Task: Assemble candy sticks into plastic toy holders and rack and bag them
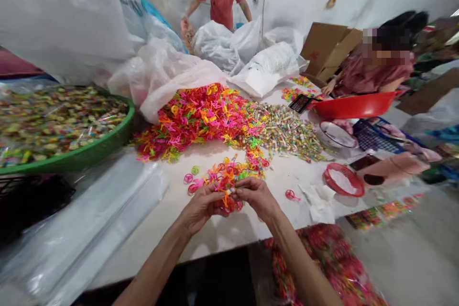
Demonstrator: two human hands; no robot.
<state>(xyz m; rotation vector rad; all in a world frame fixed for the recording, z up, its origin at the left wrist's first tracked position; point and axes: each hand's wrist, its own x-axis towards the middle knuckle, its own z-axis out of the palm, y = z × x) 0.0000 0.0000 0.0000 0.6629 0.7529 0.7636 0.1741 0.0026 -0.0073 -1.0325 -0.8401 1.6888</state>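
Note:
My left hand (203, 204) is closed on a small orange plastic toy piece (226, 199) just above the white table. Opposite it, my right hand (257, 195) pinches a tiny pale piece, perhaps one of the small tubes, against the orange part; the fingers hide most of it. Under and behind my fingers lies a small cluster of bright plastic pieces (215, 172), some with round rings. Farther back rises a large heap of pink, orange and yellow plastic pieces (211, 114). To its right spreads a pile of small candy-like tubes (287, 129).
A green basin (122, 129) full of small wrapped items stands left, beside clear plastic bags (107, 205). On the right are a red basket (343, 179), white tissue (319, 203) and a red basin (355, 105). Two people work beyond, near white sacks (272, 67). Filled packs (330, 258) lie below.

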